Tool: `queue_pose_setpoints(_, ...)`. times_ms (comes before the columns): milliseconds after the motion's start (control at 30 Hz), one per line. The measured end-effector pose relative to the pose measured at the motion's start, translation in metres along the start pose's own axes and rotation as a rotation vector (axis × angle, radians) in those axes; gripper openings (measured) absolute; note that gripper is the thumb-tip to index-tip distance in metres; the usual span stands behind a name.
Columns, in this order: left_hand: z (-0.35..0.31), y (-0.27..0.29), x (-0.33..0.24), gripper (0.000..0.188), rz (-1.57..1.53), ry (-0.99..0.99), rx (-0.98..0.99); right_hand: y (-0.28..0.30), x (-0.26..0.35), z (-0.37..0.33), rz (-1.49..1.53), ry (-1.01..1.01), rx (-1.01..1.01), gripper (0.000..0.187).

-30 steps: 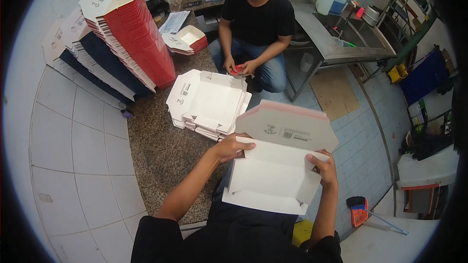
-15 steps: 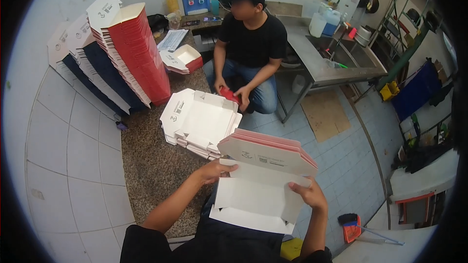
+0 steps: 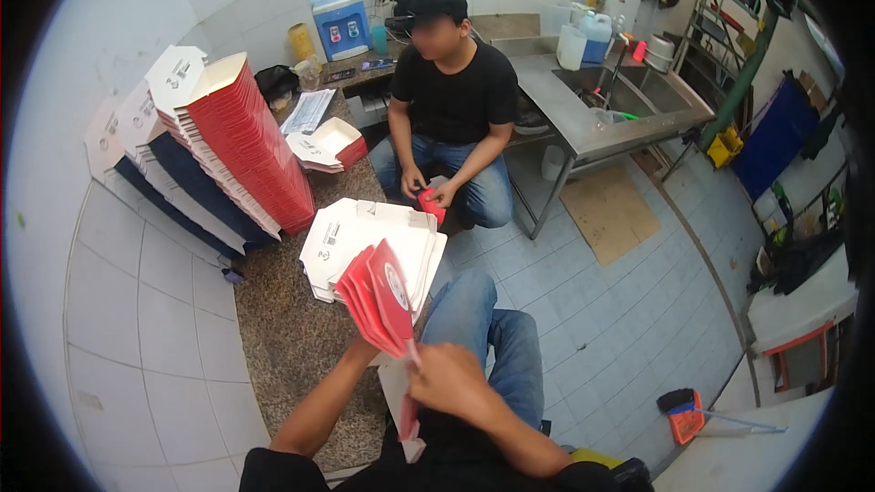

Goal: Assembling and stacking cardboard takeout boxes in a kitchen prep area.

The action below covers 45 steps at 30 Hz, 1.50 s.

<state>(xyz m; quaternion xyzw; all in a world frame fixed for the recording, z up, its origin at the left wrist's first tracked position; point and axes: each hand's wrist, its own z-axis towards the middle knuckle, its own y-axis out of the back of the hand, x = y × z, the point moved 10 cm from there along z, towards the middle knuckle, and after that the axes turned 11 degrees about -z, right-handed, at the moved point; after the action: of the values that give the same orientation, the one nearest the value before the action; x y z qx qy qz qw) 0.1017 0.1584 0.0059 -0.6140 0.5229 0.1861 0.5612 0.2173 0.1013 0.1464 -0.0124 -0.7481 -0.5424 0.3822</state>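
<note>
A few nested cardboard boxes (image 3: pixel 376 296), red outside and white inside, are tilted on edge in front of me with their lid flaps upward. My right hand (image 3: pixel 448 376) is closed on their near edge. At their left side, my left hand (image 3: pixel 365 352) grips them too, its fingers mostly hidden behind the red card. Just beyond lies a short stack of open white-inside boxes (image 3: pixel 383 232) on the speckled counter (image 3: pixel 292 355), partly covered by the boxes I hold.
Tall stacks of red boxes (image 3: pixel 251 141) and dark blue boxes (image 3: pixel 196 169) stand at the left wall. Another person (image 3: pixel 456 96) sits across, holding a small red item (image 3: pixel 431 205). A steel sink table (image 3: pixel 629 128) is behind, and a broom with dustpan (image 3: pixel 684 415) lies at right.
The boxes in my hands have turned from white inside facing me to red outside showing, and shifted left. My right hand has come across toward the left.
</note>
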Motion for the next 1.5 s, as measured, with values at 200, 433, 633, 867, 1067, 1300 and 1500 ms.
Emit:
queue_pose_setpoints(200,-0.059,0.02,-0.006,0.07,0.315,0.268,0.078,-0.002,-0.117,-0.011,0.498,-0.101,0.138,0.03)
queue_pose_setpoints(433,-0.052,0.01,0.003,0.068,-0.227,0.007,0.418,0.006,-0.17,-0.024,0.95,-0.223,0.116,0.037)
queue_pose_setpoints(633,-0.028,-0.045,0.001,0.052,-0.04,0.046,0.195,-0.005,-0.195,-0.039,0.946,-0.247,0.076,0.036)
queue_pose_setpoints(867,-0.001,-0.06,-0.005,0.037,0.203,0.075,-0.058,0.026,-0.195,-0.052,0.722,-0.354,-0.059,0.039)
queue_pose_setpoints(1067,-0.018,-0.108,-0.008,0.053,-0.193,-0.004,0.149,0.038,-0.227,-0.024,0.483,-0.401,-0.168,0.038)
queue_pose_setpoints(1300,0.004,-0.112,0.047,0.057,-0.042,-0.103,0.04,0.056,-0.16,-0.012,-0.23,-0.427,-0.576,0.027)
queue_pose_setpoints(1500,-0.017,-0.107,0.021,0.066,-0.192,-0.069,0.084,0.048,-0.147,-0.018,-0.105,-0.119,-0.317,0.042)
